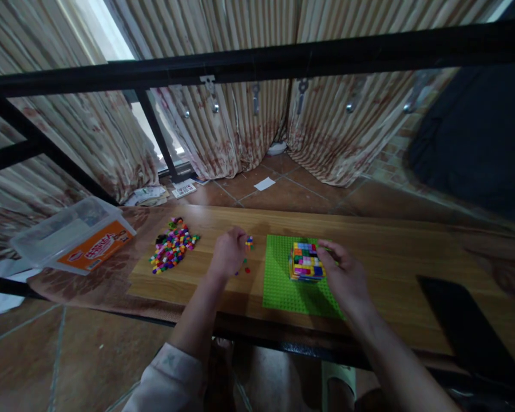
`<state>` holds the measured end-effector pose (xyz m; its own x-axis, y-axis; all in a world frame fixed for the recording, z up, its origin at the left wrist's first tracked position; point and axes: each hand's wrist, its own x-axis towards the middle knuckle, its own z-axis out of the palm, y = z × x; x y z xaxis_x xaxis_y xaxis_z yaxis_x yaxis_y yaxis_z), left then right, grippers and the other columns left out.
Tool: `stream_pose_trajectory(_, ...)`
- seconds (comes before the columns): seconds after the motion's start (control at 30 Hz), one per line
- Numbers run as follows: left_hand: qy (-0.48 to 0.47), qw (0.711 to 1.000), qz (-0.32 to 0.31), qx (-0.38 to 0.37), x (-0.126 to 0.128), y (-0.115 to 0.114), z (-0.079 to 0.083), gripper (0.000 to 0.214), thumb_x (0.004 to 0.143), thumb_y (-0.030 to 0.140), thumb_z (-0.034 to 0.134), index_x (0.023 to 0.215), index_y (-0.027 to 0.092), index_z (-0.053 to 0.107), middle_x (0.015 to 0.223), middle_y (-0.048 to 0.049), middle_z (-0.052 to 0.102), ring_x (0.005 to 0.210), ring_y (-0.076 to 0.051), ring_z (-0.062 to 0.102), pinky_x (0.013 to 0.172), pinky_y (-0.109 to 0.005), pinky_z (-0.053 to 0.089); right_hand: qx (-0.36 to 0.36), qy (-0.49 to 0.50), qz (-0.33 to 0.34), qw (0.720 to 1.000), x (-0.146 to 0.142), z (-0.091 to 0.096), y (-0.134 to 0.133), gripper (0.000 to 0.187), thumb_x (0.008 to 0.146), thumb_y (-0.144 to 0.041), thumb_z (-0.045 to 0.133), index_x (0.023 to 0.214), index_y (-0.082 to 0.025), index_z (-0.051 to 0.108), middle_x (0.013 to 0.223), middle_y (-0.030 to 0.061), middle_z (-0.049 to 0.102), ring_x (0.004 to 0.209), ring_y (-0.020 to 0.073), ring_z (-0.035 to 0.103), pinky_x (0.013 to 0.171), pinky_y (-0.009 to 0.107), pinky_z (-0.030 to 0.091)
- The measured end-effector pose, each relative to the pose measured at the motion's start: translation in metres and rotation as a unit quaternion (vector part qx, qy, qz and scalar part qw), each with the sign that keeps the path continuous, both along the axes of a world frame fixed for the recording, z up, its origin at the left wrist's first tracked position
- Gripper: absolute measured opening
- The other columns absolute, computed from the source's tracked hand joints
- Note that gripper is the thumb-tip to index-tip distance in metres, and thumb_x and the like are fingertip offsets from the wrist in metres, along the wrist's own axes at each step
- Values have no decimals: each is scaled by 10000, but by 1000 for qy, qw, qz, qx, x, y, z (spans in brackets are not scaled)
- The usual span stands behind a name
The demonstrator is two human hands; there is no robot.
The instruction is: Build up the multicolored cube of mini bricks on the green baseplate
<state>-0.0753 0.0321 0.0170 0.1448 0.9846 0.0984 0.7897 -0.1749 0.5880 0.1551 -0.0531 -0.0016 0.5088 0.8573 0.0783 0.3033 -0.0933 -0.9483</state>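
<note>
A hollow block of many coloured toy bricks [308,269] stands on the green baseplate [278,286]. My right hand [345,274] is at its right side, with fingers stretched toward the top edge; whether they touch it is hard to tell. To the left of the baseplate, my left hand [228,252] hovers over the table with its fingers curled together. What it pinches, if anything, is hidden. Close beside those fingertips is a small cluster of bricks [249,242]. A red piece [248,270] and a few other loose pieces lie just below.
A pile of mixed bricks [174,247] lies on the wooden tabletop [214,220] at the left. Beyond it stands a clear plastic box [68,226] with an orange label. A black flat object [459,315] rests at the right. Another person's hand [498,260] is at the far right.
</note>
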Motion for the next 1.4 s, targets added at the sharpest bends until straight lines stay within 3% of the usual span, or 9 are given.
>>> stream_pose_trajectory(0.1,-151,987,-60,3,15,-15,0,150,895,239,486,816,184,600,744,-17,676,715,-148,655,671,-234,483,11,14,-4,1000,-1,1,1,436,780,-544,614,1022,-197,718,1007,111,724,879,257,672,776,410,535)
stream_pose_trajectory(0.17,-200,975,-100,-7,28,-27,-1,128,890,244,505,817,191,595,743,-5,671,716,-138,654,663,-221,475,10,15,-8,1000,-1,0,2,433,784,-545,608,1023,-201,717,1009,107,722,880,252,674,773,401,534)
stream_pose_trajectory(0.4,-159,972,-174,-6,60,-53,4,154,890,194,514,798,194,638,668,21,623,588,-112,545,587,-213,389,4,-11,8,1000,2,-2,1,457,803,-549,578,1061,-195,708,1001,108,722,908,261,671,806,421,526)
stream_pose_trajectory(0.57,-156,974,-166,-18,65,-53,5,154,876,202,530,773,193,644,673,19,625,626,-121,557,610,-214,391,12,-11,1,1000,0,3,0,433,802,-521,581,1032,-179,715,1015,122,718,884,249,678,793,402,532)
stream_pose_trajectory(0.8,-262,952,-148,-64,71,-47,-1,95,819,203,603,734,175,634,659,24,610,600,-106,541,584,-206,403,23,-4,11,1000,-1,1,0,382,813,-511,581,1014,-213,712,996,99,720,859,234,678,770,393,541)
stream_pose_trajectory(1.0,-426,882,-109,-170,77,-41,-12,207,717,308,733,694,146,607,629,21,607,578,-91,539,575,-205,428,18,-1,19,1000,-2,-1,0,400,819,-505,574,1032,-192,703,1034,116,716,905,249,671,812,413,529)
stream_pose_trajectory(1.17,-508,817,-52,-269,81,-42,-17,375,591,403,839,695,136,598,506,59,545,446,-52,448,475,-187,348,14,-13,31,999,-3,-6,0,397,827,-494,569,1059,-197,694,1072,110,704,965,254,645,864,425,509)
stream_pose_trajectory(1.4,-537,798,-30,-271,85,-44,-18,403,547,417,863,676,142,598,480,61,540,419,-57,461,461,-194,354,12,-32,24,999,-6,-8,-1,395,830,-459,564,1091,-189,686,1111,116,685,1012,261,624,913,442,476)
